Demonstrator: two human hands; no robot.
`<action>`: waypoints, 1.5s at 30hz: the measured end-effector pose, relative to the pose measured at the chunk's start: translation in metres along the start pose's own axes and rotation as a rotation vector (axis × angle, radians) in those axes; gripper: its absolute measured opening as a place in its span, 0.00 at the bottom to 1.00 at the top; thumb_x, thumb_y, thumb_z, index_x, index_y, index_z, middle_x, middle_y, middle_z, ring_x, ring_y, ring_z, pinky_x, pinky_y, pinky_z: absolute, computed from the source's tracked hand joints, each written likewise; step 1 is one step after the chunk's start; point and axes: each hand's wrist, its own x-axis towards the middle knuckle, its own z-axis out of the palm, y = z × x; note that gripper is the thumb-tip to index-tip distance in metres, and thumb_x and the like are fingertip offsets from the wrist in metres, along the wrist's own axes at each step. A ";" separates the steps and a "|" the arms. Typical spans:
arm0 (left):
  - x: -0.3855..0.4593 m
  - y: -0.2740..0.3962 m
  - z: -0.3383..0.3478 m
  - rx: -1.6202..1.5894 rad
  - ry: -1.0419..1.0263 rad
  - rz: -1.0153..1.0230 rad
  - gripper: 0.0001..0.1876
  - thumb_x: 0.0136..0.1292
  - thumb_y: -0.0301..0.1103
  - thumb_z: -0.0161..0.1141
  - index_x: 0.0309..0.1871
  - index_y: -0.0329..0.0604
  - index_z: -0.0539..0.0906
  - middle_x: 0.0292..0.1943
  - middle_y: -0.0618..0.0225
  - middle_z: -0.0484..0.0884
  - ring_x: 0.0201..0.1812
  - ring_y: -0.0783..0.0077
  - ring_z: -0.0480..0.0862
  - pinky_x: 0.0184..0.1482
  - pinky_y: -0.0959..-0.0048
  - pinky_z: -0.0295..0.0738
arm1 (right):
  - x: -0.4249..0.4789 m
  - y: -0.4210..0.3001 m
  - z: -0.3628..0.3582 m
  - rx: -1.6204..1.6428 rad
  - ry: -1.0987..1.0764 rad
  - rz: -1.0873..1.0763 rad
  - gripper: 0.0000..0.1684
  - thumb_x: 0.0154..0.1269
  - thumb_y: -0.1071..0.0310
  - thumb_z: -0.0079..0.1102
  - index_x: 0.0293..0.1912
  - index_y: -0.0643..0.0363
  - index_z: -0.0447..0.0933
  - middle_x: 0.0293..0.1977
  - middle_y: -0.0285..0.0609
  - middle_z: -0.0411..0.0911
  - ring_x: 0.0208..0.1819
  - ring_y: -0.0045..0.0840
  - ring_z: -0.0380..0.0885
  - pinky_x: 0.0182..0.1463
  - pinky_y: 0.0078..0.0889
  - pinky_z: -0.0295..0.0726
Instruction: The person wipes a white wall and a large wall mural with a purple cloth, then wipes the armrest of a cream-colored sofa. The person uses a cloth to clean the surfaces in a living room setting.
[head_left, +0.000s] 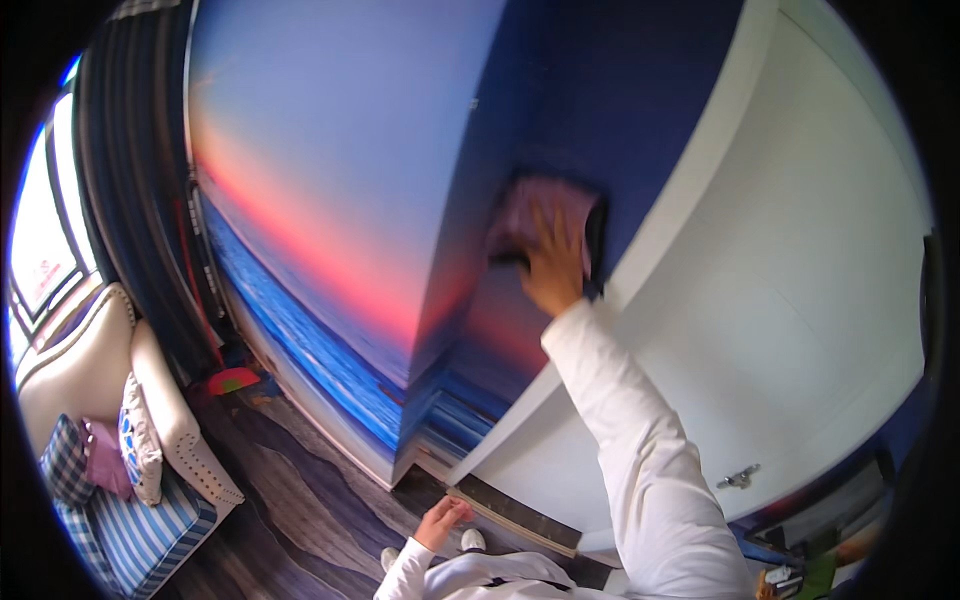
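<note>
My right hand (553, 262), fingers spread, presses a pinkish cloth with dark edges (536, 199) flat on the dark blue part of the wall mural (600, 97), beside the white door frame (675, 187). The cloth looks slightly blurred. Low in the view, near my waist, my left hand (444, 521) hangs with its fingers curled together; whether it holds something small cannot be told. The mural (315, 262) shows a sunset sky and blue sea on both sides of the wall's corner.
A white door (772, 285) with a metal handle (739, 476) stands at the right. At the left are a cream sofa (169, 405) with cushions, a dark striped curtain (135, 165) and a window. A red dustpan-like object (232, 381) lies on the wood-patterned floor (300, 517) by the wall.
</note>
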 end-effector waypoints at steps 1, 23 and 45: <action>-0.001 0.002 0.001 -0.036 0.043 -0.012 0.12 0.66 0.42 0.46 0.42 0.44 0.73 0.38 0.70 0.80 0.40 0.78 0.78 0.42 0.78 0.68 | -0.032 -0.015 0.026 -0.003 -0.059 -0.003 0.26 0.46 0.64 0.60 0.50 0.44 0.75 0.64 0.40 0.55 0.69 0.41 0.43 0.67 0.49 0.47; -0.018 0.039 0.000 0.028 0.145 0.150 0.12 0.67 0.40 0.46 0.38 0.41 0.73 0.33 0.71 0.79 0.36 0.81 0.76 0.39 0.80 0.69 | -0.040 -0.010 0.026 -0.025 0.007 0.143 0.27 0.48 0.64 0.61 0.52 0.46 0.73 0.65 0.46 0.53 0.66 0.43 0.51 0.65 0.54 0.49; -0.022 0.059 -0.014 0.154 -0.029 -0.008 0.13 0.66 0.43 0.48 0.40 0.42 0.74 0.35 0.71 0.79 0.37 0.81 0.76 0.40 0.80 0.67 | -0.003 0.009 -0.065 -0.079 0.066 0.217 0.18 0.49 0.64 0.61 0.42 0.59 0.79 0.62 0.51 0.56 0.65 0.45 0.51 0.68 0.45 0.46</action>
